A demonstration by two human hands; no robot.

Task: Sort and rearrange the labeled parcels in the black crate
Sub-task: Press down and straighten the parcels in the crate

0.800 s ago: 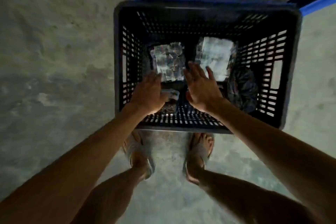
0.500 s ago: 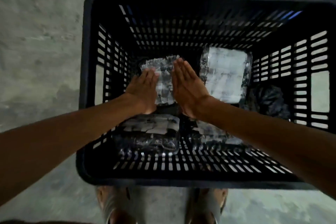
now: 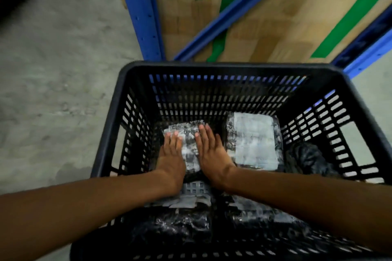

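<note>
The black slotted crate (image 3: 212, 66) stands on the floor in front of me. At its back left lies a plastic-wrapped labeled parcel (image 3: 189, 146). My left hand (image 3: 171, 160) and my right hand (image 3: 212, 154) press flat against its two sides, fingers together, clasping it between them. To the right lies a bigger parcel with a white label (image 3: 254, 140). A dark crumpled bag (image 3: 307, 160) sits in the right corner. Two more wrapped parcels lie near the front, one on the left (image 3: 180, 218) and one on the right (image 3: 254, 212), partly hidden under my forearms.
Behind the crate rises a blue rack upright (image 3: 142, 10) with a diagonal brace. Cardboard boxes with green tape (image 3: 265, 17) fill the rack. Bare concrete floor (image 3: 53, 91) spreads to the left.
Both hands moved from the near parcel to the back-left parcel and stay on its sides. The view has tilted up, so the rack and boxes now show.
</note>
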